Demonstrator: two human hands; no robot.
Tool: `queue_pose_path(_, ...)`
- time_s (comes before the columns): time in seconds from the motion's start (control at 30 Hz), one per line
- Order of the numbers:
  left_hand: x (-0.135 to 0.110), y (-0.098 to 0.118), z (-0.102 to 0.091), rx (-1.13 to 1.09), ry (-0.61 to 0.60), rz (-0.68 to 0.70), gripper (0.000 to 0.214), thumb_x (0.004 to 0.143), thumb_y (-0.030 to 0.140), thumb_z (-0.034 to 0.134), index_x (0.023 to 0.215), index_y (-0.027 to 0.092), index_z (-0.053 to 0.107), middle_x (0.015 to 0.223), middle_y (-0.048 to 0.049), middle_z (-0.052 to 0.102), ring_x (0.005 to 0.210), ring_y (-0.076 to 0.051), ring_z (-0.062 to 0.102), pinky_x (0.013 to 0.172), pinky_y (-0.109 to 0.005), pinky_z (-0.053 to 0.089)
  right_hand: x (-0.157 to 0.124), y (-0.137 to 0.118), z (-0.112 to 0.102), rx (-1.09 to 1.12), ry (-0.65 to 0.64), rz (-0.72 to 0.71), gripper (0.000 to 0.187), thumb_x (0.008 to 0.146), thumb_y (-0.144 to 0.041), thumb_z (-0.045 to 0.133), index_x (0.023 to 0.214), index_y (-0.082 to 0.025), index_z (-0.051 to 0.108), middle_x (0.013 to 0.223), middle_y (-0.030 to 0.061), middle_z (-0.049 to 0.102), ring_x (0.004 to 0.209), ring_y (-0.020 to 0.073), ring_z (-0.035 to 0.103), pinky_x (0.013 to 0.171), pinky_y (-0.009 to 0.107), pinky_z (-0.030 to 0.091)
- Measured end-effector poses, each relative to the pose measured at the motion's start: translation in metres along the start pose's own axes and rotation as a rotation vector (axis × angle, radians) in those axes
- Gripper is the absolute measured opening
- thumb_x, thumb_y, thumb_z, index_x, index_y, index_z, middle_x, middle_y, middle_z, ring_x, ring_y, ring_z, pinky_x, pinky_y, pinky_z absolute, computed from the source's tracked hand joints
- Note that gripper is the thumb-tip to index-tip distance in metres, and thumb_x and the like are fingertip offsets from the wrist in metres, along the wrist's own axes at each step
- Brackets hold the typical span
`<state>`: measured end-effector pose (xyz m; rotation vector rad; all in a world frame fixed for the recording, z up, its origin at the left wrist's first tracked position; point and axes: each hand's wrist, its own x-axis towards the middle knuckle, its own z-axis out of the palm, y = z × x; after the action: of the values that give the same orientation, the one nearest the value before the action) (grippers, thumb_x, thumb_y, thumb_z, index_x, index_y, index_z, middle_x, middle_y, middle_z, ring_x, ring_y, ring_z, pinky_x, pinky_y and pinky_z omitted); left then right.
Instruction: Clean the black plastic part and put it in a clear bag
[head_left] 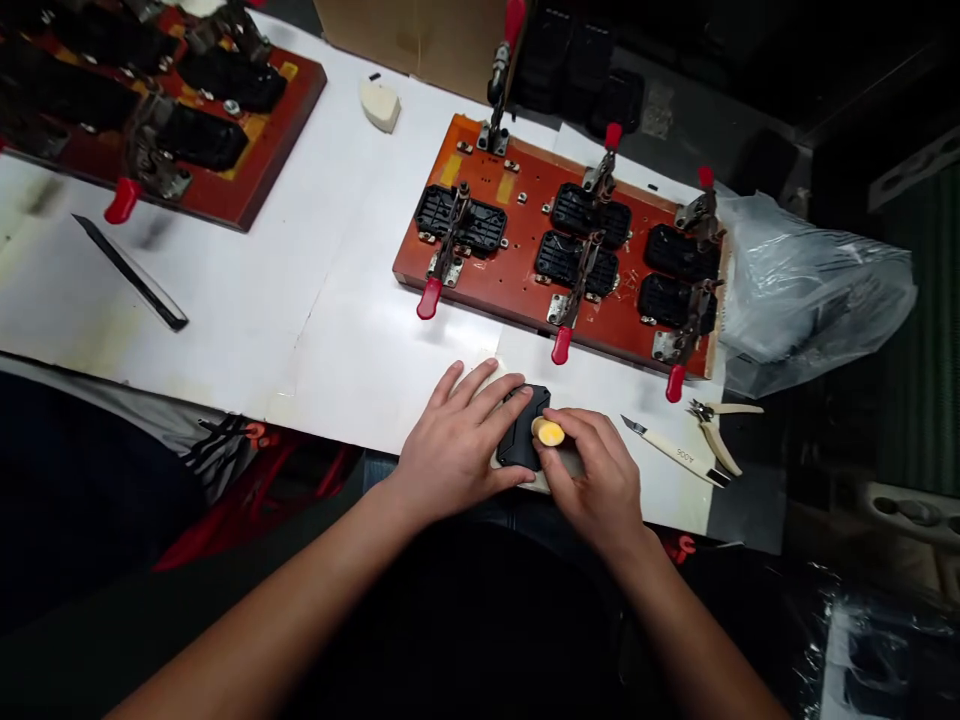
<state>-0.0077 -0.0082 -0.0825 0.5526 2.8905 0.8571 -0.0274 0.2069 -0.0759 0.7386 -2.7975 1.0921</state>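
Note:
A black plastic cover [520, 436] lies on a pale pad at the table's near edge. My left hand [461, 440] steadies it, thumb along the near side and index finger across the far part, while its other fingers spread out beyond. Between thumb and fingers of my right hand [596, 470] is a short, pale cylinder with a yellow end [551, 432], resting over the cover's right side. The cylinder's lower end is hidden. To the right lie a craft knife with a cream handle [679, 455] and a pair of cream-handled nippers [716, 432].
Ahead stands a red-brown fixture board [517, 285] with red-handled toggle clamps and several black parts. Another such board [262, 170] is at the far left, near a black cutter [131, 270]. A clear plastic bag [817, 285] sits right; a cream block [381, 105] lies farther back.

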Motion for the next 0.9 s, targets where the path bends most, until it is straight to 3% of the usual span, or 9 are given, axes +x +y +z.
queue_pose_path(0.1,0.002,-0.001,-0.001,-0.023,-0.007,-0.002,0.083,0.088,0.059,0.074,0.156,0.019,0.047,0.164,-0.008,0.048,0.159,-0.036,0.03,0.133,-0.059,0.013,0.015,0.004,-0.006,-0.039,-0.052,-0.004,0.028,0.1,-0.02,0.066,0.128,-0.024,0.065,0.11,0.0071,0.071,0.101,0.0235,0.068,0.09,0.039,0.057)
queue_pose_path(0.23,0.004,-0.002,0.0,-0.053,0.004,-0.014,0.085,0.086,0.056,0.077,0.156,0.019,0.046,0.164,-0.0088,0.05,0.158,-0.037,0.032,0.133,-0.059,0.013,0.029,0.005,-0.009,-0.061,-0.03,0.078,0.02,0.101,-0.023,0.065,0.12,-0.024,0.067,0.105,0.0063,0.071,0.093,0.0225,0.069,0.085,0.038,0.058)
queue_pose_path(0.4,0.003,-0.002,0.001,-0.067,-0.004,-0.011,0.081,0.09,0.058,0.072,0.157,0.021,0.046,0.164,-0.0076,0.049,0.158,-0.037,0.031,0.133,-0.059,0.013,0.032,0.0,-0.014,-0.046,-0.172,0.077,0.022,0.102,-0.021,0.06,0.122,-0.027,0.065,0.11,0.0066,0.072,0.1,0.025,0.069,0.087,0.041,0.057)
queue_pose_path(0.53,0.003,-0.002,0.001,-0.05,-0.008,-0.023,0.08,0.091,0.058,0.071,0.157,0.02,0.046,0.165,-0.0069,0.048,0.158,-0.037,0.03,0.133,-0.06,0.013,0.035,-0.001,-0.015,-0.075,-0.116,0.096,0.015,0.102,-0.022,0.061,0.116,-0.026,0.065,0.106,0.0063,0.072,0.095,0.0244,0.069,0.085,0.039,0.056)
queue_pose_path(0.67,0.003,-0.002,0.0,-0.051,-0.014,-0.02,0.079,0.091,0.059,0.07,0.156,0.021,0.047,0.165,-0.0062,0.048,0.158,-0.036,0.031,0.133,-0.059,0.014,0.036,-0.002,-0.012,-0.044,-0.185,0.079,0.016,0.101,-0.02,0.061,0.116,-0.026,0.064,0.104,0.0054,0.071,0.093,0.0236,0.068,0.082,0.038,0.055)
queue_pose_path(0.8,0.004,-0.002,0.0,-0.049,0.001,-0.026,0.08,0.09,0.057,0.072,0.156,0.021,0.047,0.165,-0.0073,0.047,0.158,-0.037,0.032,0.132,-0.06,0.015,0.034,-0.001,-0.013,-0.105,-0.118,0.057,0.012,0.103,-0.021,0.058,0.113,-0.026,0.063,0.104,0.0065,0.071,0.096,0.0259,0.067,0.086,0.041,0.054)
queue_pose_path(0.9,0.003,-0.002,0.001,-0.057,0.009,-0.012,0.078,0.089,0.056,0.073,0.155,0.022,0.049,0.164,-0.0081,0.049,0.157,-0.038,0.033,0.132,-0.06,0.016,0.034,-0.002,-0.016,-0.033,-0.23,0.042,0.015,0.102,-0.019,0.057,0.115,-0.025,0.062,0.102,0.0062,0.069,0.093,0.0249,0.066,0.082,0.039,0.054)
